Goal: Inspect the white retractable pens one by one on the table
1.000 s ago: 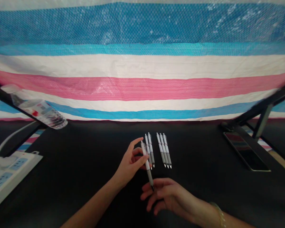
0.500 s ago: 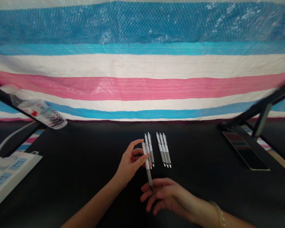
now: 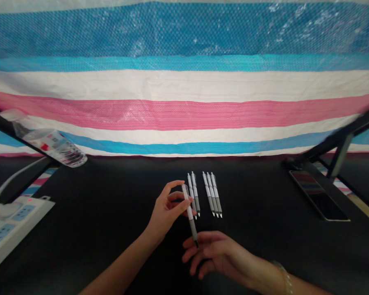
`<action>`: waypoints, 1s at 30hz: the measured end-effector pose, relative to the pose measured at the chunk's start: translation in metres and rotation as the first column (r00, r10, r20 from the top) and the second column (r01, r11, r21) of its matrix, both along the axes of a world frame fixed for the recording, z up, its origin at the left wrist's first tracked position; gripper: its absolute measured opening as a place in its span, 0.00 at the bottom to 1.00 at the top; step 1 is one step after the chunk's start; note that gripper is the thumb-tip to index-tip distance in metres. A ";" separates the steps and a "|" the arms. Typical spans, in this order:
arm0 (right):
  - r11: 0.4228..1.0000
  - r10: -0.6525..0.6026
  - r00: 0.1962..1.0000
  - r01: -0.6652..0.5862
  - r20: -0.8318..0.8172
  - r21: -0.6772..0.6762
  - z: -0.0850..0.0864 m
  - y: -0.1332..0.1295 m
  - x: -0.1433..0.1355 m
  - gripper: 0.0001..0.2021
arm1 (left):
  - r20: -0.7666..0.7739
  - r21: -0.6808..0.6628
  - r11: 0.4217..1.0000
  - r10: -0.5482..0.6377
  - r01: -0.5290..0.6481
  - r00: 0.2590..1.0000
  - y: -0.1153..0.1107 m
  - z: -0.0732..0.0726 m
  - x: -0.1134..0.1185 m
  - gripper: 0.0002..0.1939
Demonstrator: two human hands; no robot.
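1. Head view, left hand: The left hand (image 3: 162, 213) pinches a white and grey pen (image 3: 192, 225) between thumb and fingers, with the index fingertip at its top end. The pen is held tilted over the table (image 3: 110, 196), its dark tip pointing down toward the person.

2. Head view, right hand: The right hand (image 3: 219, 250) is loosely spread, palm partly turned up, fingers slightly curled around the pen's lower end. Whether they touch the tip cannot be told.

3. Head view, other pens: Beyond the hands lie a pair of pens (image 3: 195, 188), close together and partly behind the left fingers. To their right, a little apart, lies a trio of pens (image 3: 212, 192), side by side. All five have their tips toward the person.

4. Head view, progress: The handling seems partway through. Five pens are already lying in two neat groups; the sixth is in hand and not yet set down. Whether the resting pens have been handled cannot be told. A phone (image 3: 318, 196) lies untouched on the far right.
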State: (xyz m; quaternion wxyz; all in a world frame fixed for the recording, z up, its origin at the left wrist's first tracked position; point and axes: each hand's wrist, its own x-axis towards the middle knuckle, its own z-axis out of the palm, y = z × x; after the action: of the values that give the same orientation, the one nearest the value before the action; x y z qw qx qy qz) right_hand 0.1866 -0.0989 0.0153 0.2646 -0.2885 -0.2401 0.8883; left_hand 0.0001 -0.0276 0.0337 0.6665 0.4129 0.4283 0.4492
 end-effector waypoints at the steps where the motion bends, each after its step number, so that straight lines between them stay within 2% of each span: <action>1: 1.000 0.003 1.000 -0.003 0.000 0.003 0.000 0.000 0.000 0.21 | 0.001 -0.002 1.000 0.005 -0.005 1.000 0.000 0.000 0.000 0.30; 22: 0.999 0.033 0.999 -0.033 0.027 -0.014 0.003 0.001 -0.001 0.19 | -0.025 0.029 0.998 0.048 -0.048 0.999 0.006 -0.001 -0.005 0.30; 30: 0.999 0.047 0.997 -0.048 0.065 0.015 -0.003 -0.002 -0.002 0.18 | -0.133 0.067 0.996 0.064 -0.056 0.989 0.013 -0.014 -0.007 0.36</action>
State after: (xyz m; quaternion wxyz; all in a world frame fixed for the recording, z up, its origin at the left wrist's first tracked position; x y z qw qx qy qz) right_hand 0.1842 -0.1008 0.0126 0.2379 -0.3090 -0.2628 0.8825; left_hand -0.0071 -0.0142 0.0200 0.6090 0.4500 0.4703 0.4534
